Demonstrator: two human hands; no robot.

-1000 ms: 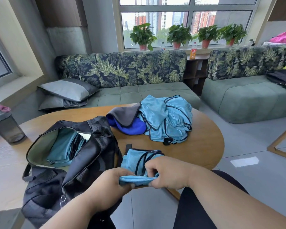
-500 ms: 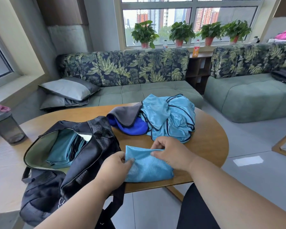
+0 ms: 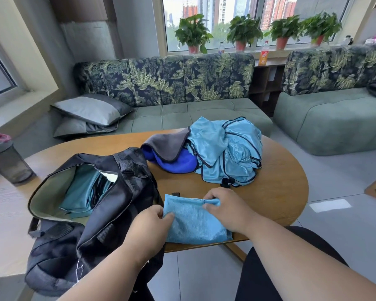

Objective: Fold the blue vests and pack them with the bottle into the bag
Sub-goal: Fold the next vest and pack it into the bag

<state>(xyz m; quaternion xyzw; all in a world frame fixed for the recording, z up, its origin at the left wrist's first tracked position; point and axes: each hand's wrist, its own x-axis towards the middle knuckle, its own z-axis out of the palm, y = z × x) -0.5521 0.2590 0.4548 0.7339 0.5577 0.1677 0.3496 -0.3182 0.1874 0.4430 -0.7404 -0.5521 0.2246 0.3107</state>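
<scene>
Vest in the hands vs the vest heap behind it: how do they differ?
The folded vest lies flat as a neat rectangle at the table's near edge; the vest heap is crumpled and bulky, farther back. The left hand and right hand both pinch the folded vest; nothing touches the vest heap. Black trim shows all over the heap, hardly any on the folded one. Both are light blue.

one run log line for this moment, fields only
stage: folding vest | left hand: pinches folded vest | right hand: pinches its top edge | bag: open, blue fabric inside | bottle: on table | vest pile: unfolded
</scene>
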